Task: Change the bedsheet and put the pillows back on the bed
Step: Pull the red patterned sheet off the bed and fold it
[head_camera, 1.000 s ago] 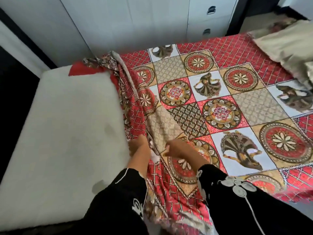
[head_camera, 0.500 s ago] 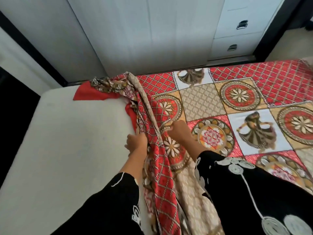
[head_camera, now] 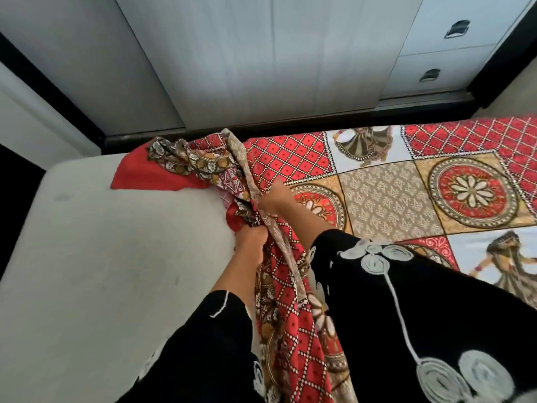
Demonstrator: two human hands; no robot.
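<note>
Left hand (head_camera: 251, 238) and right hand (head_camera: 273, 199), close together at centre frame, each grip the bunched edge of the patterned bedsheet (head_camera: 386, 196); sheet covers the right half, bare mattress (head_camera: 101, 257) at lower left; risk: an uneven pull may drag the sheet askew; drawers (head_camera: 453, 45) upper right closed, contents unseen; no pillows in view.

Red patchwork-print bedsheet (head_camera: 386, 196), flat across the right side, bunched edge beside bare white mattress (head_camera: 101, 257).
</note>
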